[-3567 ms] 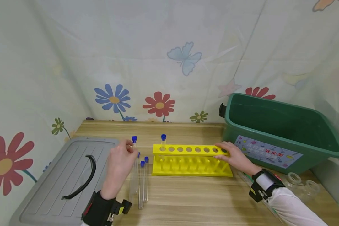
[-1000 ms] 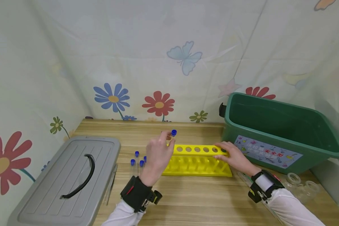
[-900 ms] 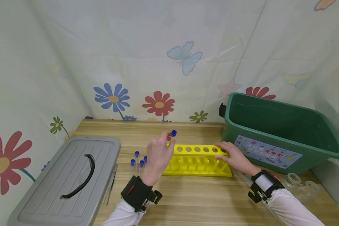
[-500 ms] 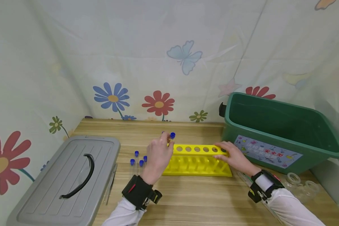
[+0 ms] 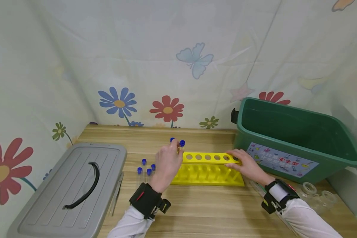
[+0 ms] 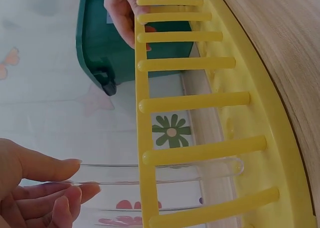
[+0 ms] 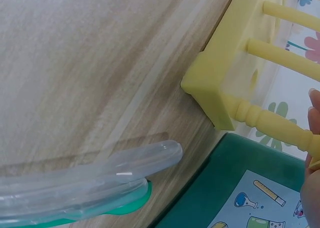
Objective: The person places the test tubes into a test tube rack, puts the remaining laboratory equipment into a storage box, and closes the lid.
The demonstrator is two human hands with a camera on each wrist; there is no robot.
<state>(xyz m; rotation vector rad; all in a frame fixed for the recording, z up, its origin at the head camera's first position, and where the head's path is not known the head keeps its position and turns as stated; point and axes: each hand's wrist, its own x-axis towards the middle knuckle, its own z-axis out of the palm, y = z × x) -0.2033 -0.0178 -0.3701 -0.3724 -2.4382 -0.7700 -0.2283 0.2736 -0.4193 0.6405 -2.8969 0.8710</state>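
Observation:
My left hand (image 5: 167,161) pinches a clear test tube with a blue cap (image 5: 182,143) near its top, over the left end of a yellow test tube rack (image 5: 207,181). In the left wrist view the tube (image 6: 217,169) runs down through the rack's top bar, its rounded end close to the base. Another test tube (image 6: 172,210) stands in the end hole beside it; in the head view my fingers partly cover its blue cap (image 5: 172,140). My right hand (image 5: 246,164) grips the right end of the rack's top bar.
Several blue-capped test tubes (image 5: 149,172) are left of the rack, partly behind my left wrist. A grey lid (image 5: 62,191) with a black handle lies at left, a thin tool (image 5: 116,198) beside it. At right are a green bin (image 5: 285,138), glass bottles (image 5: 321,201) and clear tubes (image 7: 90,183).
My left hand has carried a test tube rightward from the loose tubes to the rack. Over the last second the tube has sunk slightly. My right hand has stayed on the rack.

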